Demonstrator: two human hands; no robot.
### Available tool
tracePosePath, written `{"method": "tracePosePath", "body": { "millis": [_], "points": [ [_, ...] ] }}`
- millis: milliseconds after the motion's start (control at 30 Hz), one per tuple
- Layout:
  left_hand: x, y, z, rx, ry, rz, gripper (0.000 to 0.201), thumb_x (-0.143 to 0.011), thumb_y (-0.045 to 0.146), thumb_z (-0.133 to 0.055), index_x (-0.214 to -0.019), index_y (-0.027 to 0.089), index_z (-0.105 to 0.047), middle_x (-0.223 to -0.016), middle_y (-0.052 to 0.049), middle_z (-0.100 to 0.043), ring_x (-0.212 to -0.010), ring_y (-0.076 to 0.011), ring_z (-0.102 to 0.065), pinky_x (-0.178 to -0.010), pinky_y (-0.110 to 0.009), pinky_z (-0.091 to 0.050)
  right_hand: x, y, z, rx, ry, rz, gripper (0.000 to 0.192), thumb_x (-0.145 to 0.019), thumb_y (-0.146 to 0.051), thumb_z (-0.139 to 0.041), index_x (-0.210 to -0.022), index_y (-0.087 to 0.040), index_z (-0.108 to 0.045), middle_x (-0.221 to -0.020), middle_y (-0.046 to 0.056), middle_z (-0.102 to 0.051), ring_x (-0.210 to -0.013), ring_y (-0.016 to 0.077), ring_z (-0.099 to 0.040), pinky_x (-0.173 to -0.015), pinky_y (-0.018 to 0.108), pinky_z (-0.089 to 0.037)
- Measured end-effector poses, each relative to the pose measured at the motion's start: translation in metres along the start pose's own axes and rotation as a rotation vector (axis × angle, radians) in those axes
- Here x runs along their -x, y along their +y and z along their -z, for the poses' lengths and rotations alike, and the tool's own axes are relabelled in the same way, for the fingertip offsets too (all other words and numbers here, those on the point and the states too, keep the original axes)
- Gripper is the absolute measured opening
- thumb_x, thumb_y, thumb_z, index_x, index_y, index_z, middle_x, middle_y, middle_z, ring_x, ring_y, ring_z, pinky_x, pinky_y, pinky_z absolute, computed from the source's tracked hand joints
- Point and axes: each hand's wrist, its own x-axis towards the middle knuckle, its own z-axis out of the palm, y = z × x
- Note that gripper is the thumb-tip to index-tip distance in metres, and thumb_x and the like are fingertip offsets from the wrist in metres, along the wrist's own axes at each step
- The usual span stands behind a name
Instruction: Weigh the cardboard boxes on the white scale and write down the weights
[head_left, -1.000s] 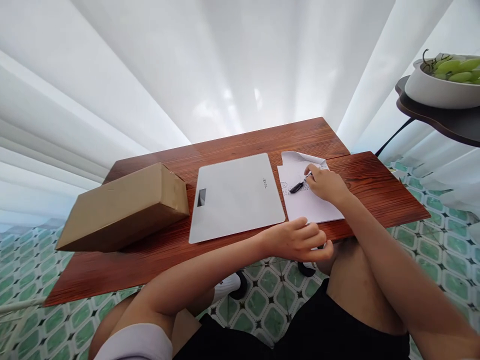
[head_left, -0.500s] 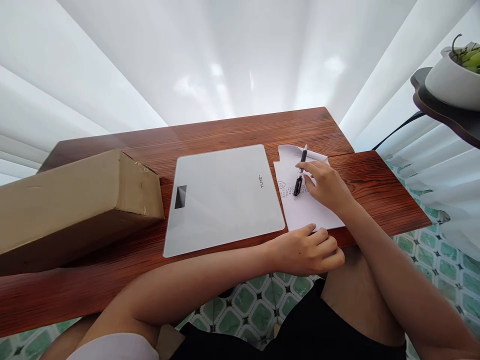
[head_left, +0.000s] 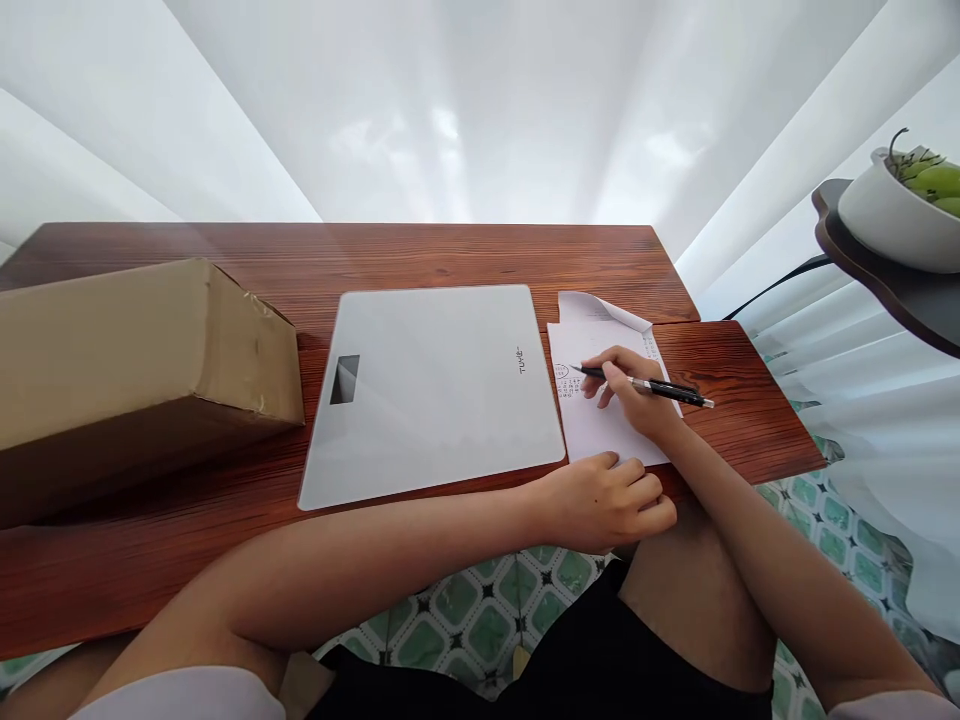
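Observation:
My right hand (head_left: 636,392) grips a black pen (head_left: 679,392), its tip down on a white sheet of paper (head_left: 596,425) with small writing near its left edge. The sheet lies on a red-brown wooden table (head_left: 450,255), and its far corner is folded up. My left hand (head_left: 609,500) rests at the table's front edge, fingers curled, touching the near edge of the paper and holding nothing. A flat white bathroom scale (head_left: 435,385) sits just left of the paper.
A brown cardboard box (head_left: 142,350) lies on the table's left side. At the far right, a dark side shelf (head_left: 889,270) carries a white bowl (head_left: 889,215) of green fruit. White curtains hang behind the table. The floor is green-patterned tile (head_left: 495,610).
My right hand picked the pen up off the paper, turned it and set its tip on the sheet. My left hand stayed at the table edge. The view shifted left and down.

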Motion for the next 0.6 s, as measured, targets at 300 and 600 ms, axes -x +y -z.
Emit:
{"method": "tracePosePath", "body": {
  "millis": [300, 600],
  "points": [
    [0.0006, -0.0004, -0.0029, 0.005, 0.009, 0.003, 0.017, -0.091, 0.013, -0.048, -0.105, 0.014, -0.059, -0.088, -0.005, -0.060, -0.072, -0.0180, -0.053, -0.062, -0.034, -0.040, 0.0027, -0.0033, -0.0097, 0.261, 0.013, -0.006, 0.035, -0.093, -0.036, -0.053, -0.063, -0.026, -0.041, -0.044, -0.007, -0.050, -0.040, 0.0126, -0.048, -0.051, 0.029, -0.042],
    [0.0011, -0.0010, -0.0028, 0.011, 0.014, 0.006, 0.020, -0.091, 0.013, -0.047, -0.107, 0.013, -0.059, -0.088, -0.005, -0.060, -0.072, -0.0177, -0.052, -0.061, -0.033, -0.039, 0.0006, 0.0037, -0.0105, 0.260, 0.006, 0.026, 0.034, -0.096, -0.033, -0.050, -0.065, -0.025, -0.038, -0.045, -0.008, -0.051, -0.039, 0.0117, -0.049, -0.051, 0.028, -0.042]
  ]
}}
